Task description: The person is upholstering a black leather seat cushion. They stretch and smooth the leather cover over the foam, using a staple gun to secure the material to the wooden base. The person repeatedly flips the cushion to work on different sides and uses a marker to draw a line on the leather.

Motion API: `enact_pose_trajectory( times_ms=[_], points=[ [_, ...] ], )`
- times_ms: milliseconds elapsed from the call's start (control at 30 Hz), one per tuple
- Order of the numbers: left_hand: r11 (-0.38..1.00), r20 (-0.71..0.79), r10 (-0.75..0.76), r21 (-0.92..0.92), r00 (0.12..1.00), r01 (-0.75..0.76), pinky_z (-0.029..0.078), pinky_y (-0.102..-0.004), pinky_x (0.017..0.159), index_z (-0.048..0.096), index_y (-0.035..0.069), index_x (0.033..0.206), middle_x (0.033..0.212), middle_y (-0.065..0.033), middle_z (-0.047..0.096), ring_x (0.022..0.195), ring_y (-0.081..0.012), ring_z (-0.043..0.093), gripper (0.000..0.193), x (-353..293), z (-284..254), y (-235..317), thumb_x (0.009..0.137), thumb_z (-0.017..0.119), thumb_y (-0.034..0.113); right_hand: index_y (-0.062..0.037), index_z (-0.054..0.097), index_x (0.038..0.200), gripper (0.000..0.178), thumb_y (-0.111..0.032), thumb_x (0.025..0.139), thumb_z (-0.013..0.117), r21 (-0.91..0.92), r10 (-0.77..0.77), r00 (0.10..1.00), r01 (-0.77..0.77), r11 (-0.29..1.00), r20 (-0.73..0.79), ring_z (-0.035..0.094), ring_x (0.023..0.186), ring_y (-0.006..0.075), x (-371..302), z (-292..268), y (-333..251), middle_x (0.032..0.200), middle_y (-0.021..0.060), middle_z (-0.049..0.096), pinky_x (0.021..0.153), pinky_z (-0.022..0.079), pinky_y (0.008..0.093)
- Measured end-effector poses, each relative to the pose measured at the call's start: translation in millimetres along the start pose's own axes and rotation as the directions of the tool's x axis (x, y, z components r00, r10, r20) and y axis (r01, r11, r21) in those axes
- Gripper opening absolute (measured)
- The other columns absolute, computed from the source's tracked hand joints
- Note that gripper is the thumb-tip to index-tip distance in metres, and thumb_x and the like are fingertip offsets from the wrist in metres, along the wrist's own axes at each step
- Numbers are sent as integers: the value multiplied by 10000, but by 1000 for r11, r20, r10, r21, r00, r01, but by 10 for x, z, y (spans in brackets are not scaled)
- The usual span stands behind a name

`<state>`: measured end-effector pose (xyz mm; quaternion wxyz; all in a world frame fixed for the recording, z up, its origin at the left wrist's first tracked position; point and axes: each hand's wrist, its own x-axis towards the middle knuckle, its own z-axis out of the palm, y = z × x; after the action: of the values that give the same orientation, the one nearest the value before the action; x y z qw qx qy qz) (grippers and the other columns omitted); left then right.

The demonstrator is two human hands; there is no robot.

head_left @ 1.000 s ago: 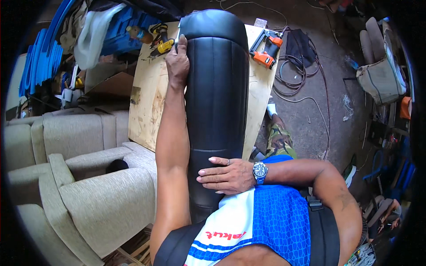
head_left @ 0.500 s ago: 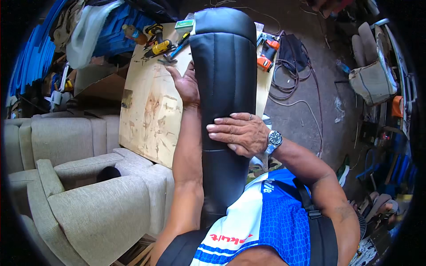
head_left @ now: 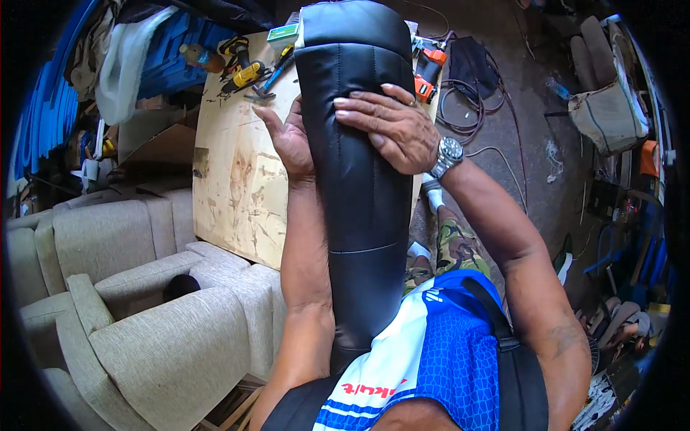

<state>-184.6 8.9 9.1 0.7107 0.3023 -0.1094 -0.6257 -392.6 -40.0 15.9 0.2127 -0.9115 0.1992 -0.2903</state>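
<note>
A long, black, leather-look padded cushion (head_left: 366, 212) with stitched seams stretches from my torso out over the wooden board. My right hand (head_left: 392, 126), with a watch at its wrist, lies flat across the upper part of the cushion, fingers stretched out. Along the cushion's left edge runs my left forearm. My left hand (head_left: 291, 144) is open at that edge, thumb spread away; its other fingers are partly hidden behind the cushion. White material shows at the cushion's far left corner.
The wooden board (head_left: 233, 208) bears a yellow-black cordless drill (head_left: 246, 75), a blue-handled hammer (head_left: 273, 79), a green-white box (head_left: 282, 33) and an orange-black power tool (head_left: 430, 72). Grey upholstered seats (head_left: 187, 345) stand at left. Hoses (head_left: 467, 129) coil on the floor at right.
My right hand has slid up the cushion, away from my body, and still lies flat on it. The cushion's far end has shifted slightly left and away; my left hand has moved slightly left.
</note>
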Motion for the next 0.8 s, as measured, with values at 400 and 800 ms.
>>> enact_pose_trajectory(
  times_ms=[400,800],
  points=[
    [815,95,22,575,995,-73,482,-418,1054,455,-38,1420,1361,-216,561,1217,-289,594,904,-112,333,114,920,498,713,-340,504,1452,548,-234,950,310,-106,18,994,-29,994,-105,410,1432,128,282,5,640,1529,-64,476,1242,-8,519],
    [502,8,168,860,986,-93,573,-290,748,607,-67,1130,1007,-127,704,845,-182,682,478,-42,691,-11,841,829,242,-168,570,1272,327,-271,1039,364,-365,-32,932,-110,925,-361,543,1143,227,758,-136,1432,1259,75,588,988,402,483]
  ],
)
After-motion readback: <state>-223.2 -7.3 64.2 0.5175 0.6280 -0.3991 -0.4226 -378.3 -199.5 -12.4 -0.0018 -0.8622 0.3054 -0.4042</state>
